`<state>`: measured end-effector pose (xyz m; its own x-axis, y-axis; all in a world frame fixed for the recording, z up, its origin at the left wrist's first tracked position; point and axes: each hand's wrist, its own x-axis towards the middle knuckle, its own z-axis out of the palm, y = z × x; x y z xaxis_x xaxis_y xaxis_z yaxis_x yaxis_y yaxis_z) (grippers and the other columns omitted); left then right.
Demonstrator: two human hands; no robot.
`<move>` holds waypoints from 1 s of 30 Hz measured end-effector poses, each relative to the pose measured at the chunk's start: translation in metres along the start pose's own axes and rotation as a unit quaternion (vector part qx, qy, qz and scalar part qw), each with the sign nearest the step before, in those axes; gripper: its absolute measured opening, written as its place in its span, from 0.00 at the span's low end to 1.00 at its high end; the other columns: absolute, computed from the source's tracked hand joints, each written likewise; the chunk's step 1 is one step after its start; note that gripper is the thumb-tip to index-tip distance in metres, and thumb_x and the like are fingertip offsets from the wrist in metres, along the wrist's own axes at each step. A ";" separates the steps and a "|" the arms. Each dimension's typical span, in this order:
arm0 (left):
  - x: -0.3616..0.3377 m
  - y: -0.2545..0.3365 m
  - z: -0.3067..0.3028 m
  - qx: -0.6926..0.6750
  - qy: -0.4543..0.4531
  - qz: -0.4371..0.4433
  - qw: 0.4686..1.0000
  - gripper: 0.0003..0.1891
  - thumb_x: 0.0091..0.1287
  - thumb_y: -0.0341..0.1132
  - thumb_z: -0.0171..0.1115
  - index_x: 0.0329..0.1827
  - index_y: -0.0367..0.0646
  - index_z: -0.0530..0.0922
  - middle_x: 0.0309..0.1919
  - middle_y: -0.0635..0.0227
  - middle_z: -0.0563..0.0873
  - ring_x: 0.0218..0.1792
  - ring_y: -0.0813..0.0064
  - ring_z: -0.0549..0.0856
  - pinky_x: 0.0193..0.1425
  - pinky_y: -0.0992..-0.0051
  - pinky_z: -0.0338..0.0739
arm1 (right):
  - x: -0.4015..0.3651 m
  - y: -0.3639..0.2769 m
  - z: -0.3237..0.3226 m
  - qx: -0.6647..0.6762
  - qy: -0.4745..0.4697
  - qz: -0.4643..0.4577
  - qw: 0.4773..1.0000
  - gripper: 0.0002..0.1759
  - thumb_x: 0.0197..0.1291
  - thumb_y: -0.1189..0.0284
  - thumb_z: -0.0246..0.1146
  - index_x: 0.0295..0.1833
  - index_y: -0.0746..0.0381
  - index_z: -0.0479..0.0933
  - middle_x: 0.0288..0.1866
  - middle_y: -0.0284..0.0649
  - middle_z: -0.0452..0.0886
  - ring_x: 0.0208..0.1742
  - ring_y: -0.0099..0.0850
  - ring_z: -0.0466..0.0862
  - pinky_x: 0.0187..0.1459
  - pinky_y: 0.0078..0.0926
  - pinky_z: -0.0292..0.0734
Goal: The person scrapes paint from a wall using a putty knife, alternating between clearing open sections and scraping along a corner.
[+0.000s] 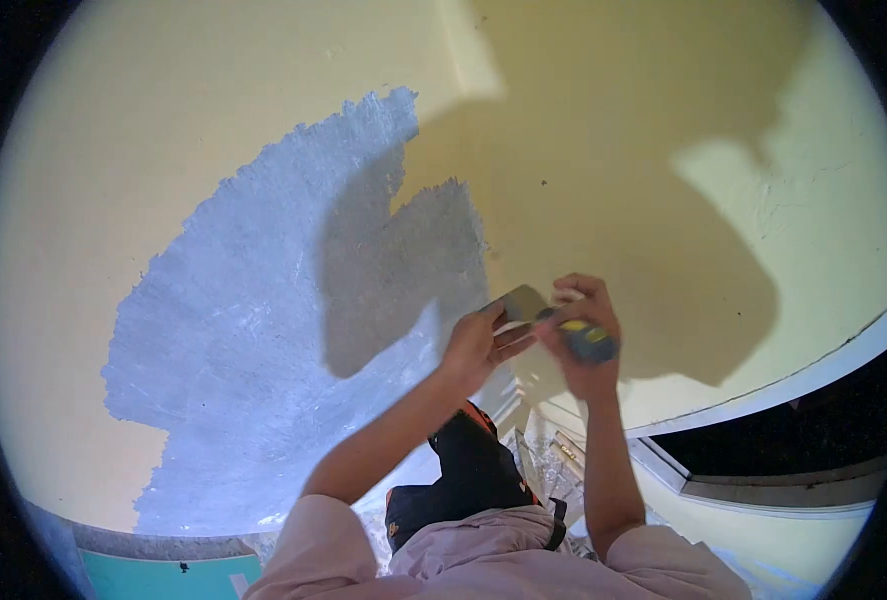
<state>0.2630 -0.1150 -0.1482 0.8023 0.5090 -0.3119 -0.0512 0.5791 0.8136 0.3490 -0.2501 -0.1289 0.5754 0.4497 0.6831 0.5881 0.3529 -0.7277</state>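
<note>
A putty knife (525, 302) with a wide flat blade and a dark grip with yellow marks is held in front of the wall corner. My right hand (585, 310) is closed round its grip, slightly blurred, with the grip's end showing below the fingers. At the blade's left edge, my left hand (475, 348) has its thumb and fingers closed on the metal. Behind the hands, a large grey patch (243, 320) with ragged edges shows on the left wall, bordered by cream-yellow coating (73, 250).
The right wall (613, 200) is yellow and meets the left one at a corner. A window opening (783, 430) with a pale frame lies at lower right. Below are a green panel (153, 575), pale debris, and my dark trousers (473, 465). Shadows cover parts of both walls.
</note>
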 end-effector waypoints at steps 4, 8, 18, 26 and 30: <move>-0.032 0.123 0.011 0.469 -0.017 0.246 0.848 0.16 0.70 0.45 0.52 0.48 0.41 0.73 0.39 0.59 0.85 0.43 0.65 0.84 0.45 0.68 0.78 | 0.078 -0.017 -0.016 0.466 0.083 -0.007 0.881 0.11 0.55 0.76 0.63 0.31 0.54 0.66 0.24 0.33 0.69 0.25 0.30 0.71 0.36 0.37 0.71; -0.043 0.218 0.027 0.628 0.251 0.655 0.337 0.13 0.63 0.36 0.60 0.49 0.43 0.75 0.51 0.60 0.80 0.57 0.66 0.77 0.62 0.63 0.68 | 0.170 -0.093 -0.020 0.428 0.071 -0.151 0.888 0.10 0.68 0.69 0.51 0.31 0.51 0.67 0.12 0.24 0.50 0.11 0.16 0.52 0.18 0.17 0.55; -0.023 0.226 0.017 0.771 0.300 0.544 0.141 0.21 0.59 0.41 0.59 0.56 0.46 0.72 0.67 0.70 0.67 0.70 0.72 0.62 0.74 0.50 0.43 | 0.249 -0.038 0.094 0.222 0.261 -0.083 0.936 0.06 0.57 0.74 0.59 0.32 0.58 0.67 0.15 0.31 0.66 0.14 0.25 0.71 0.17 0.24 0.63; -0.019 0.226 0.016 0.777 0.304 0.537 0.121 0.20 0.60 0.41 0.58 0.55 0.47 0.72 0.68 0.70 0.66 0.71 0.69 0.60 0.73 0.46 0.43 | 0.251 -0.068 0.097 0.386 0.202 -0.101 0.894 0.12 0.50 0.79 0.58 0.27 0.59 0.60 0.13 0.31 0.62 0.11 0.22 0.64 0.16 0.22 0.59; -0.018 0.228 0.013 0.778 0.306 0.535 0.120 0.20 0.60 0.41 0.58 0.55 0.47 0.72 0.68 0.70 0.66 0.71 0.69 0.60 0.74 0.46 0.43 | 0.259 -0.082 0.083 0.436 0.240 -0.169 0.850 0.12 0.49 0.80 0.56 0.26 0.59 0.58 0.13 0.32 0.61 0.10 0.23 0.63 0.13 0.23 0.56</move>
<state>0.2452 -0.0007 0.0489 0.6123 -0.0109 0.7905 0.6257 -0.6046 -0.4929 0.4023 -0.0943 0.1030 0.7466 -0.1115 0.6559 0.2407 0.9643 -0.1101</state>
